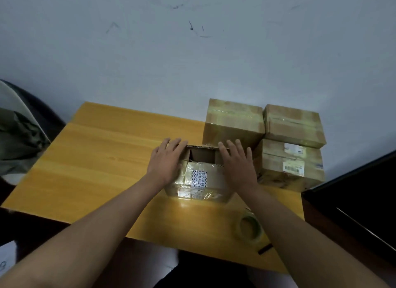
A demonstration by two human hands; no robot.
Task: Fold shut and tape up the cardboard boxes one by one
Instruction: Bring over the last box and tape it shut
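Open box (198, 176): centred on the surface (102, 159), top partly unfolded. Left hand (166, 161) and right hand (237, 165) laid flat, fingers spread, on side flaps. Flaps best pressed level together. Tape roll (249, 228) near right wrist.

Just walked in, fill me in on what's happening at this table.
A person is closing a cardboard box on a wooden table. The left hand and right hand press flat on its side flaps, but the top still gapes open in the middle. Three taped boxes sit stacked at the far right. A tape roll lies untouched near the front edge.
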